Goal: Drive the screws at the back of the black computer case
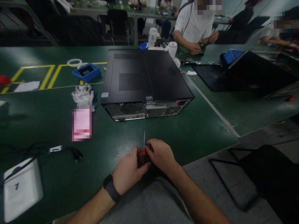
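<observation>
Near the table's front edge, my left hand (128, 169) is closed around the red and black handle of a screwdriver (144, 153). Its thin metal shaft points away from me, toward a black desktop computer case (135, 67). Close against the handle, my right hand (162, 154) has its fingers curled in. Something dark shows between those fingers, and I cannot make out what it is. The case lies on its side with its rear panel facing me, a short gap beyond the screwdriver tip. Vents, ports and a power socket show on that panel.
Left of the case are work gloves (83, 95), a blurred pink item (81, 123) and a blue bin (87, 72). A white numbered box (22, 189) and black cables (76, 154) lie nearer. A co-worker (195, 25) sits opposite; a black chair (268, 174) stands right.
</observation>
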Demonstrator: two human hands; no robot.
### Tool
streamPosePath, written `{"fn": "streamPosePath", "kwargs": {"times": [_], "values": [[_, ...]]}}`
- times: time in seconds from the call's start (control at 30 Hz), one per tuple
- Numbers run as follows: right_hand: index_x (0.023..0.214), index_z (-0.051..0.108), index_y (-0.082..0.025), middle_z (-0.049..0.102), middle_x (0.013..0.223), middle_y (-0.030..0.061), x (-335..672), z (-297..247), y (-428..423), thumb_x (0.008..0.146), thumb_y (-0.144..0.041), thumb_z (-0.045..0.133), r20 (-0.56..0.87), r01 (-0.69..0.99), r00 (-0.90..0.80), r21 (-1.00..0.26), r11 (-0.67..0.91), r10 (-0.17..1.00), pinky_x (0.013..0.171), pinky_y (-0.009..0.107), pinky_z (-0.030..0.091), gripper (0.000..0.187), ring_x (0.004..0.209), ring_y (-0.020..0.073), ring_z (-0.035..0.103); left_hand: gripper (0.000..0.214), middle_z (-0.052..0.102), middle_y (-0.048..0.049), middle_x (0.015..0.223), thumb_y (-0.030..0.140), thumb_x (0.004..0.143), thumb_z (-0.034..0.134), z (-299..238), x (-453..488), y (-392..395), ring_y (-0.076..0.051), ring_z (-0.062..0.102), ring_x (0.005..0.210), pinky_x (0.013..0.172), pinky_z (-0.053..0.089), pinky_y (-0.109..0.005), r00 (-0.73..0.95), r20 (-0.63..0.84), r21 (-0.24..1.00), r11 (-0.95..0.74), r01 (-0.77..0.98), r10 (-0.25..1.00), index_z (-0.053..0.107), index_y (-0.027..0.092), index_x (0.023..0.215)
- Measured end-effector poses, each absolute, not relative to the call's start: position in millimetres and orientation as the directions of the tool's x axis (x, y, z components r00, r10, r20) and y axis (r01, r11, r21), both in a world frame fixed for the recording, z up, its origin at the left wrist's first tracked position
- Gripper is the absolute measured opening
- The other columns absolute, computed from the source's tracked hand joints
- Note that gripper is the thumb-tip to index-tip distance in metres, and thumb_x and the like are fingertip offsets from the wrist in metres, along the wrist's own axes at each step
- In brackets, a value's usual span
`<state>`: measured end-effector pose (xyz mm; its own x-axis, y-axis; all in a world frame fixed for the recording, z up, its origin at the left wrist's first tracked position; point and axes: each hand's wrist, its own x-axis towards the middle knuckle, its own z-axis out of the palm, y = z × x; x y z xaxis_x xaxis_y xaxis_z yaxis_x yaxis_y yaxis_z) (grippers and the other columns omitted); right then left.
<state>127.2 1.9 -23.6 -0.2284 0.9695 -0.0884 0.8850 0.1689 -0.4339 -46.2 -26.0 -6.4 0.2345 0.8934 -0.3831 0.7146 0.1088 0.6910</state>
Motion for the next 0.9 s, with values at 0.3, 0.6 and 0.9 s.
{"fn": "streamPosePath", "kwargs": {"times": [0.3,0.6,0.9], "values": [[0.104,0.071,-0.02,0.074,0.093,0.0063,144.3,-19.7,1.8,0.1,-0.032,0.056,0.081,0.842,-0.158,-0.51,0.178,0.984,0.082,0.034,0.051,0.019,0.087,0.0204,0.068,0.047,0.072,-0.003,0.089,0.06,0.089,0.065,8.0,-64.4,-5.7,-0.021,0.068,0.072,0.067,0.048,-0.034,0.158,-0.259,0.715,0.08,0.694,0.953,0.056,0.022,0.115],[0.127,0.061,-0.017,0.064,0.127,0.0168,202.3,29.7,63.5,0.094,-0.046,0.06,0.682,0.86,0.309,-0.498,0.11,0.663,0.113,0.052,0.042,0.044,0.127,0.0294,0.057,0.059,0.057,-0.0185,0.134,0.058,0.082,0.07,26.8,-107.1,81.9,-0.035,0.056,0.13,0.111,0.048,-0.051,-0.282,0.438,0.686,-0.114,0.718,0.854,0.052,0.018,0.12],[0.137,0.054,-0.019,0.07,0.125,0.0145,224.8,26.0,128.2,0.088,-0.077,0.053,0.266,0.459,0.535,-0.888,-0.012,0.802,0.102,0.044,0.049,0.076,0.111,0.0271,0.067,0.049,0.075,-0.0083,0.111,0.059,0.094,0.056,24.5,-118.0,126.4,-0.022,0.072,0.099,0.088,0.058,-0.034,-0.299,0.345,0.835,-0.146,0.53,0.89,0.061,0.019,0.121]]}}
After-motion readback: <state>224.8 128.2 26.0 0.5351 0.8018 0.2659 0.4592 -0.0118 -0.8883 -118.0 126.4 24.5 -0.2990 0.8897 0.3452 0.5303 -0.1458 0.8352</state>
